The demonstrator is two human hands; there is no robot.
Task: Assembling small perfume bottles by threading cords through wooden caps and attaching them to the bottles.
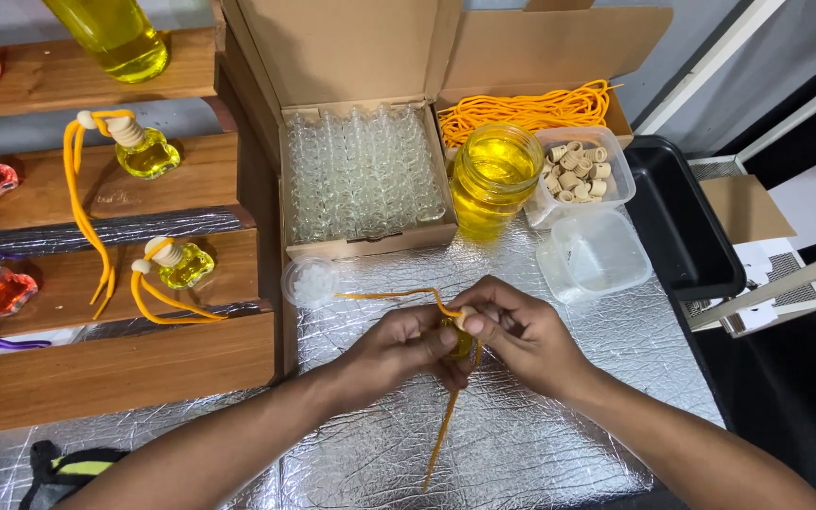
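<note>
1. Nearest, at 7 o'clock on the foil-covered counter, lies a black and yellow-green strap item, untouched.
2. At centre, the left hand and the right hand meet over the counter. Between them sits a small bottle of yellow liquid, mostly hidden. The left grip is pressed around the bottle; the right grip pinches the pale cap at its top.
3. An orange cord runs from the cap toward 10 o'clock, and its tails hang down toward 6 o'clock.
4. Judgement: the step in hand appears to be seating the corded cap on the filled bottle. The next move would call for a steady hold by the left hand and a firm press or twist by the right, with the cord kept free.
5. At 10 o'clock from the hands lies a small round clear lid.
6. At 2 o'clock stands an empty clear tub. Beyond it is a second tub of pale wooden caps.
7. At 12 o'clock stands a glass jar of yellow liquid. Just left is a brown carton of empty clear bottles, flap raised. No label can be made out.
8. Behind the jar, a carton holds orange cords.
9. At 9 o'clock, a wooden stepped rack carries finished yellow and red bottles.
</note>
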